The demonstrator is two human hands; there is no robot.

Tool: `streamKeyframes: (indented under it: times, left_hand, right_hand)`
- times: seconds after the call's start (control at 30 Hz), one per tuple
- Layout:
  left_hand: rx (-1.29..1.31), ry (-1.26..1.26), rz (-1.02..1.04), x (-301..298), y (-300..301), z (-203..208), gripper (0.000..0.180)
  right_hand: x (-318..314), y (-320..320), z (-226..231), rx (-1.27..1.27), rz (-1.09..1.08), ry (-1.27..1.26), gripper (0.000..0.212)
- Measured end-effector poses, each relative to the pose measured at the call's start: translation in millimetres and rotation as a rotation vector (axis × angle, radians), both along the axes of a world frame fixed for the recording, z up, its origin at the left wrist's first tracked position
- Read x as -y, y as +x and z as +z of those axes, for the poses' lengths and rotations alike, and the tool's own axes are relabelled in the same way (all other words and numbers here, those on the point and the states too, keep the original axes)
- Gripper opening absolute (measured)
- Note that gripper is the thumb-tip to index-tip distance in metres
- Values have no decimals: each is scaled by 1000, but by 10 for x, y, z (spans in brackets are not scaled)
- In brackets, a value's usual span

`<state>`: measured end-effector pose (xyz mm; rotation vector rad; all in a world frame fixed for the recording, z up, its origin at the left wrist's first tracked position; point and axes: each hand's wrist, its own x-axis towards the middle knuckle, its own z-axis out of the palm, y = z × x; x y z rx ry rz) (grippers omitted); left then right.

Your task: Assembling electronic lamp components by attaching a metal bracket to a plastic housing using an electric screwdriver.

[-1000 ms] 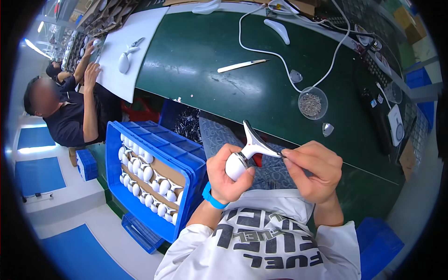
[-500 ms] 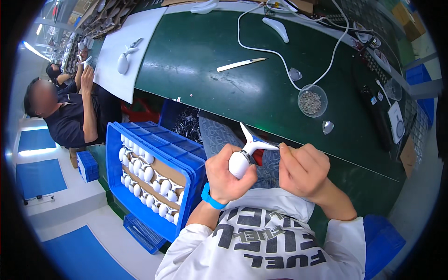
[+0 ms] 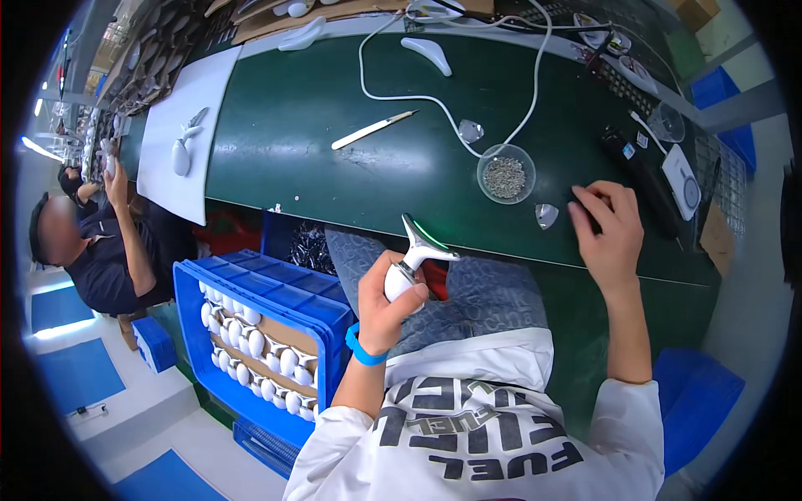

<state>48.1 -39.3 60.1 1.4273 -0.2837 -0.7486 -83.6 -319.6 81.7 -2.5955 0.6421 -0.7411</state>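
My left hand (image 3: pixel 386 302) is closed around the rounded handle of a white handheld massager (image 3: pixel 415 253) with a forked, silver-edged head. A green light glows along that head, which points up near the table's front edge. My right hand (image 3: pixel 610 234) is held over the right side of the green table, thumb and fingers apart and slightly curled, with nothing visible in it. Just left of its fingertips lies a small silver triangular piece (image 3: pixel 545 216). Beyond that stands a round clear dish (image 3: pixel 505 177) of tiny metal parts.
A blue crate (image 3: pixel 280 282) of similar white devices stands at my left. On the table (image 3: pixel 284 108) lie a slim pointed tool (image 3: pixel 368 134), a curved white shell (image 3: pixel 428 55), a white cable (image 3: pixel 535 75) and a black device (image 3: pixel 643 179). A co-worker (image 3: pixel 109 259) sits at far left.
My right hand has left the massager's head and moved right, over the table. The massager has turned in my left hand, and a green light now shows on it. The view has shifted.
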Motion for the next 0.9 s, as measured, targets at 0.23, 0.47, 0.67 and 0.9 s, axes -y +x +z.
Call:
streamKeyframes:
  times: [0.23, 0.47, 0.67, 0.9]
  left_hand:
    - [-28, 58, -19, 61, -11, 70, 33]
    - [46, -29, -24, 58, -69, 61, 27]
    - [675, 195, -103, 77, -15, 241, 26]
    - [891, 240, 62, 91, -92, 245, 24]
  right_hand:
    - [-168, -183, 19, -219, 395, -99, 52]
    - [-570, -146, -1, 178, 456, 480, 26]
    - [-724, 27, 132, 263, 528, 740, 19]
    - [-715, 44, 325, 13, 504, 777, 5]
